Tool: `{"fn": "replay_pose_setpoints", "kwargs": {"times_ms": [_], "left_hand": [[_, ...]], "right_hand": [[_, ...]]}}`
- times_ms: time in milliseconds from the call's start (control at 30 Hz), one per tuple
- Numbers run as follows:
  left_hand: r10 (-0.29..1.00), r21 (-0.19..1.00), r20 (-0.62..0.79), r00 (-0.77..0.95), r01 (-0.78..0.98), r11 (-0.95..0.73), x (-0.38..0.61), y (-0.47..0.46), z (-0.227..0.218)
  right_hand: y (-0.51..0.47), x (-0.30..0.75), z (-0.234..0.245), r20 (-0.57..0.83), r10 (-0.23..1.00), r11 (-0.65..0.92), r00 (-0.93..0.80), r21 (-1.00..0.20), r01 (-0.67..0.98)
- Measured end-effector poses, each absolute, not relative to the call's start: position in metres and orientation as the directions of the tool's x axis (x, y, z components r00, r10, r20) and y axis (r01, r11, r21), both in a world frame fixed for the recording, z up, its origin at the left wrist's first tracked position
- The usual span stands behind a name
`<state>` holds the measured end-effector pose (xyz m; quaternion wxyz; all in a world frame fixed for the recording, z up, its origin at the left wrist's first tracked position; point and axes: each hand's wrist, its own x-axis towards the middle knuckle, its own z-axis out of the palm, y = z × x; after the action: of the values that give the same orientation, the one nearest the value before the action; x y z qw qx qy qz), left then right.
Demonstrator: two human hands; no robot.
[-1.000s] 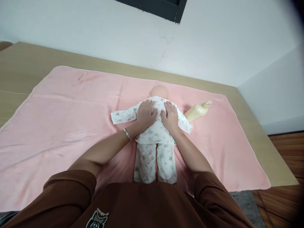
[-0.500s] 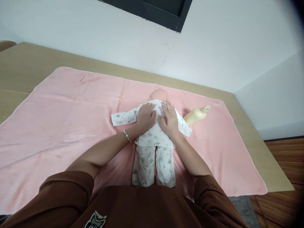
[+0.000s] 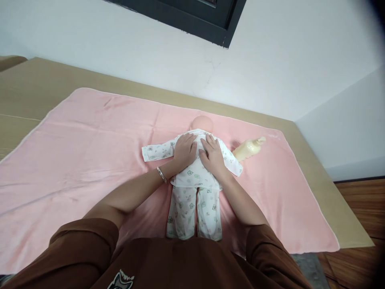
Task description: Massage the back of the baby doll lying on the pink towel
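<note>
A baby doll [image 3: 195,170] in a white printed top and trousers lies on a pink blanket [image 3: 105,132], its bare head at the far end and its sleeves spread to both sides. The face is not visible. My left hand [image 3: 185,150] rests flat on the left of the upper part of the top, fingers pointing toward the head. On the right of it lies my right hand [image 3: 213,157], palm down with its fingers a little spread. Neither hand grips anything. A silver bangle [image 3: 161,174] circles my left wrist.
Beyond the doll's right-hand sleeve, a pale yellow pump bottle [image 3: 248,149] lies on its side on the blanket. The wooden table [image 3: 339,216] shows around the blanket. A white wall [image 3: 150,52] with a dark frame [image 3: 204,28] stands behind it.
My right hand's fingers have slid slightly inward and down across the doll's top. My left hand stays in about the same place. The view has tilted up a little.
</note>
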<state>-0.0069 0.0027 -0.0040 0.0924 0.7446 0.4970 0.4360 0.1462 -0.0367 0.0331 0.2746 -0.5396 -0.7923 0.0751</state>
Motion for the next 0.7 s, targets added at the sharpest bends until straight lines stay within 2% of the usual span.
{"fn": "replay_pose_setpoints", "kwargs": {"times_ms": [200, 367, 567, 700], "left_hand": [[0.823, 0.559, 0.553, 0.131, 0.674, -0.483, -0.007, 0.002, -0.002], [0.822, 0.562, 0.557, 0.116, 0.675, -0.477, -0.006, 0.003, -0.003], [0.829, 0.578, 0.548, 0.111, 0.667, -0.471, -0.006, 0.003, -0.005], [0.826, 0.565, 0.553, 0.11, 0.679, -0.469, -0.006, 0.003, -0.004]], "right_hand": [[-0.046, 0.143, 0.038, 0.472, 0.851, 0.442, -0.23, -0.409, 0.798], [-0.04, 0.14, 0.03, 0.363, 0.903, 0.378, -0.229, -0.42, 0.825], [-0.044, 0.139, 0.032, 0.432, 0.883, 0.381, -0.185, -0.427, 0.82], [-0.04, 0.136, 0.029, 0.325, 0.924, 0.335, -0.201, -0.434, 0.836]]}}
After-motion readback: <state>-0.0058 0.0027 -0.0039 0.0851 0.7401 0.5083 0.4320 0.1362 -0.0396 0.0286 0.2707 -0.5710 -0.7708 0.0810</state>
